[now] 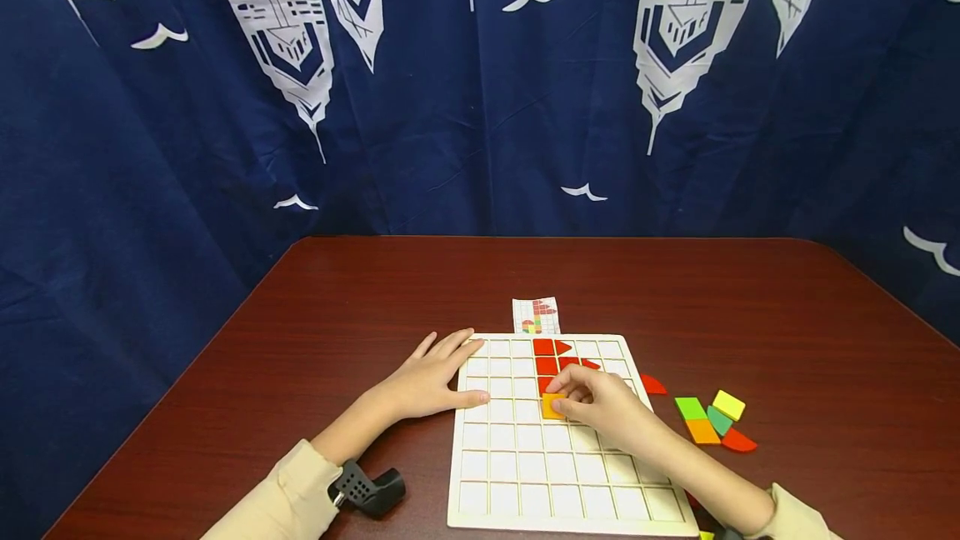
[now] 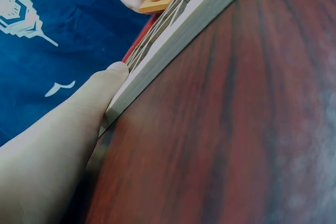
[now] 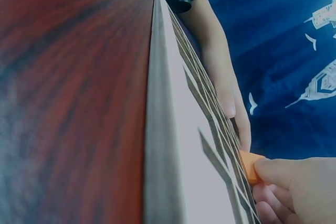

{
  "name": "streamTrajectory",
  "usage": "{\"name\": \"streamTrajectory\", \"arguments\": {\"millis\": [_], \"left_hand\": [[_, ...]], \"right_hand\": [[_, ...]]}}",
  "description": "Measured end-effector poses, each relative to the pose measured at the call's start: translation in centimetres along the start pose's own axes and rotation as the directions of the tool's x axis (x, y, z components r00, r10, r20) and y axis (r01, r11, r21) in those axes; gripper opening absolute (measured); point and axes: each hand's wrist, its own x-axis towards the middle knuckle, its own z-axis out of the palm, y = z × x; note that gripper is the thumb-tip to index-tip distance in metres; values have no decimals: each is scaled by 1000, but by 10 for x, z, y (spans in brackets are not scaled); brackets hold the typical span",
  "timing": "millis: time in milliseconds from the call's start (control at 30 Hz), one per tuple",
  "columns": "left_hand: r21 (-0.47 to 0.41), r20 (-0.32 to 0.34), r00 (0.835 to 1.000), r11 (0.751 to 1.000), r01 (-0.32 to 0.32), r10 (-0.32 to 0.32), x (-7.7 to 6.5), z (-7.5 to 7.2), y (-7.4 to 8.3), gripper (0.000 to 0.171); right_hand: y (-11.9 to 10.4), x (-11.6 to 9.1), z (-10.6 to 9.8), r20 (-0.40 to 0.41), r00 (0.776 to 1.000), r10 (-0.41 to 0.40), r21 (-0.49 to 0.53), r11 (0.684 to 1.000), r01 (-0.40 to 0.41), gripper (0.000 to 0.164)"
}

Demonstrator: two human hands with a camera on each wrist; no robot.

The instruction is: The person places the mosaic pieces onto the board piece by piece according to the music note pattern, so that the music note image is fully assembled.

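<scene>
A white grid board [image 1: 517, 465] lies on the table, with several red pieces [image 1: 546, 366] set in its upper squares. My right hand [image 1: 603, 407] pinches an orange square tile [image 1: 551, 407] between thumb and fingers, over the column just below the red pieces. In the left wrist view the orange tile [image 2: 156, 4] looks tilted above the board's surface. Fingers spread, my left hand [image 1: 435, 377] rests on the board's upper left edge, its thumb on the squares. In the right wrist view the orange tile [image 3: 250, 166] sticks out past my right thumb.
A small printed pattern card [image 1: 536, 315] lies at the board's far edge. To the right are loose pieces: a yellow tile [image 1: 729, 405], a green one [image 1: 690, 408], a teal one [image 1: 719, 421] and red quarter-rounds [image 1: 739, 441]. A patterned blue cloth [image 1: 480, 107] hangs behind the table.
</scene>
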Motion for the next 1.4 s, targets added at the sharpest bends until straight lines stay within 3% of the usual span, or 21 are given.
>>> {"name": "streamTrajectory", "arguments": {"millis": [400,900,1167,1400], "left_hand": [[18,13,1000,1000,-7,7,-1,-3,1,81],[-10,15,1000,1000,-10,10,-2,-1,1,81],[7,11,1000,1000,-12,12,-1,1,-1,82],[8,16,1000,1000,-11,10,0,-1,0,82]], "right_hand": [[6,-1,1,-16,995,-101,-59,993,100,11],[6,-3,1,16,992,-124,-105,987,125,6],[-5,-12,-17,121,989,-91,-253,960,119,16],[4,-25,-41,45,994,-104,-296,948,113,16]]}}
